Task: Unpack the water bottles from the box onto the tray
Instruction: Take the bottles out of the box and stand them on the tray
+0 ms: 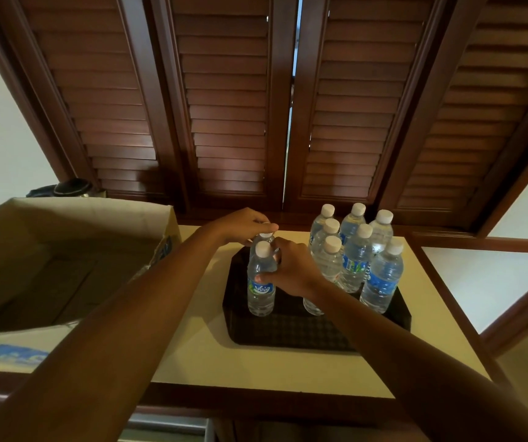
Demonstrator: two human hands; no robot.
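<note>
Your right hand (291, 269) curled round the shoulder of the near bottle (261, 282), which stood upright at the tray's (288, 333) nine o'clock edge. Your left hand (243, 225) gripped the cap end of a second bottle (264, 239) right behind it, at twelve o'clock from the first, the two touching. At three o'clock on the same dark tray, a cluster of bottles (356, 250) stood upright, packed close. The cardboard box (74, 244) sat open at nine o'clock, just beside the tray, on the cream table (192, 362).
</note>
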